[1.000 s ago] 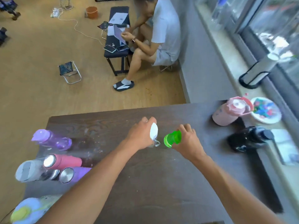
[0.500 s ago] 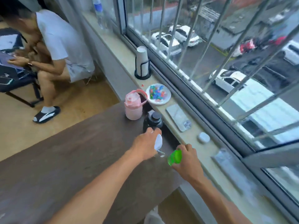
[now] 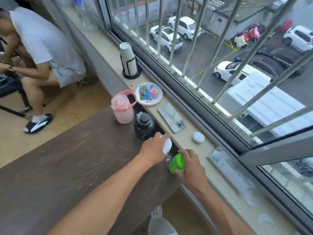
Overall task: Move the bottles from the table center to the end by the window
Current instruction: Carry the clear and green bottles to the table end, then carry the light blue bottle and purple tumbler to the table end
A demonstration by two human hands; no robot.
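Observation:
My left hand [image 3: 153, 149] grips a white-capped clear bottle [image 3: 167, 145] at the window end of the dark wooden table [image 3: 71, 163]. My right hand [image 3: 189, 167] holds a green-lidded bottle [image 3: 177, 162] just beside it, at the table's corner near the sill. Both bottles' bodies are mostly hidden by my hands. A pink jug with a handle [image 3: 122, 108] and a black bottle [image 3: 144, 126] stand upright on the table end, just beyond my left hand.
The window sill [image 3: 186, 141] carries a cup holder [image 3: 129, 62], a plate of coloured pieces [image 3: 149, 94], a phone [image 3: 171, 117] and a white earbud case [image 3: 198, 137]. A seated person [image 3: 39, 53] is at the far left, past the table.
Both hands carried the white-capped and green-lidded bottles from the table centre to the window end. My view swung right toward the window; the bottles at the other end left the frame.

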